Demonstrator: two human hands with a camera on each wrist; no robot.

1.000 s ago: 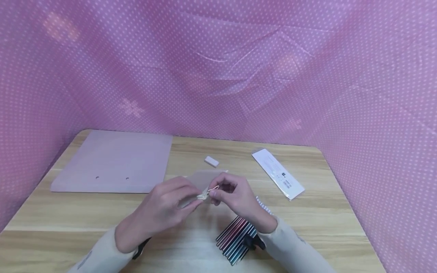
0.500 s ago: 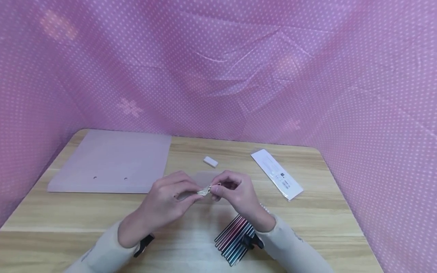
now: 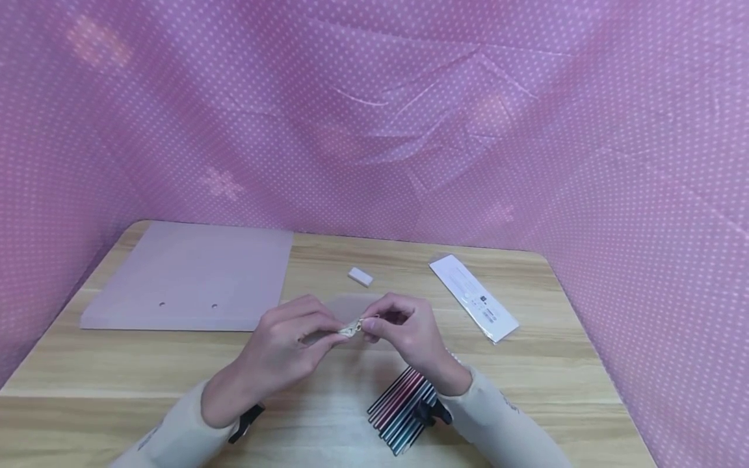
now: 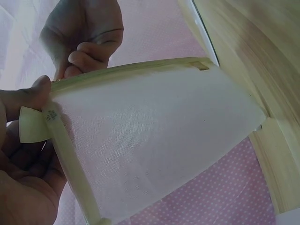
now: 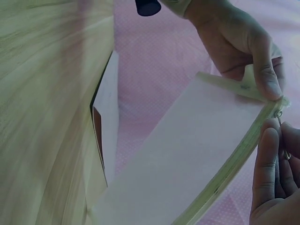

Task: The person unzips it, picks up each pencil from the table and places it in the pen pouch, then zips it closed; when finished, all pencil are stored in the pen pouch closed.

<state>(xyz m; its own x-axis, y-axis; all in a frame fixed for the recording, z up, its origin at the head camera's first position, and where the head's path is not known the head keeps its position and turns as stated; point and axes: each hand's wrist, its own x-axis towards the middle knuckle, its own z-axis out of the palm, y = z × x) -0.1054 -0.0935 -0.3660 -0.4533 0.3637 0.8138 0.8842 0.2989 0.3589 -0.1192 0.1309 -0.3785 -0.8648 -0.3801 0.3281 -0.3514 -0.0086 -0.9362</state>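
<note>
A translucent mesh zip pouch (image 4: 154, 126) with pale yellow edging is held up over the middle of the bench (image 3: 328, 257); whether its lower corner touches the wood cannot be told. The left hand (image 3: 281, 341) pinches its corner at one end of the zipper (image 5: 225, 173), thumb against fingers, beside a small fabric tab (image 4: 33, 125). The right hand (image 3: 412, 331) has thumb and fingers closed together on the metal zipper pull (image 5: 280, 114).

The pouch looks light and limp, likely to sag or swing from one corner. The stiffer zipper end seems the best hold, as the mesh could pucker; the narrow pull probably slips unless nipped tightly.

Beyond the hands, toward the bench's far edge, lies a white block (image 3: 360, 277), perhaps an eraser. A pale sheet (image 3: 205, 273) with two holes covers the far left corner; a clear-wrapped packet (image 3: 474, 299) lies toward the far right corner. Coloured pencils (image 3: 394, 409) lie toward the near edge, just beside the right sleeve (image 3: 497, 416).
</note>
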